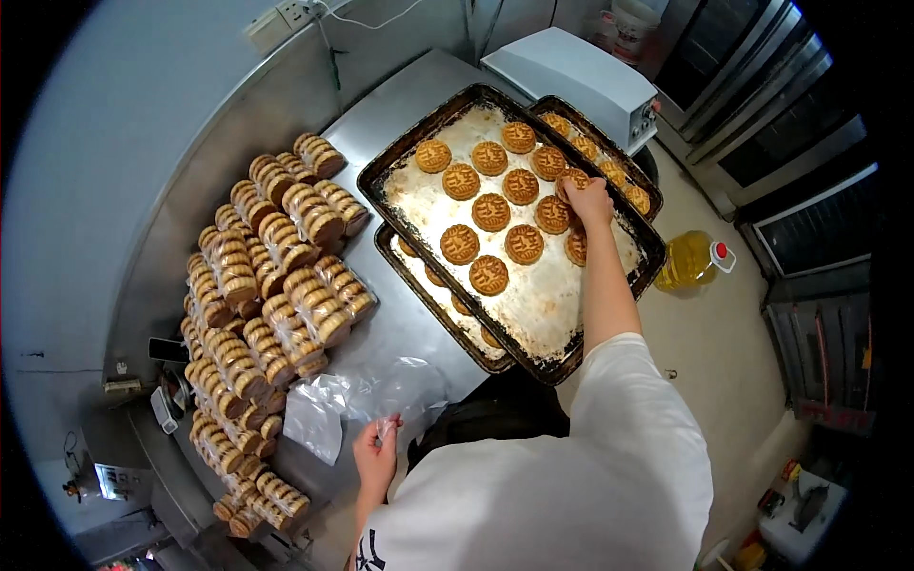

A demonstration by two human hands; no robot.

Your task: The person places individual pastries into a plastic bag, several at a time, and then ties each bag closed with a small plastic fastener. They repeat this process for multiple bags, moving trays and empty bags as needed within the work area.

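Note:
Over the upper baking tray (pixel 418 225), my right hand (pixel 591 201) has its fingers on the edge of a mooncake (pixel 573 181) near the tray's right side. Several golden-brown mooncakes (pixel 490 212) with stamped tops lie about it on the worn metal. My forearm covers part of one mooncake (pixel 576 247). Low in front of my body, my left hand (pixel 375 451) pinches the edge of a clear plastic bag (pixel 389 426). More clear plastic bags (pixel 357 400) spread on the steel table just beyond that hand.
Stacked wrapped rolls of mooncakes (pixel 246 342) line the left of the steel table (pixel 400 93). A lower tray (pixel 428 300) juts out beneath the upper one. A white machine (pixel 571 78) stands behind. On the floor at right is an oil jug (pixel 689 264).

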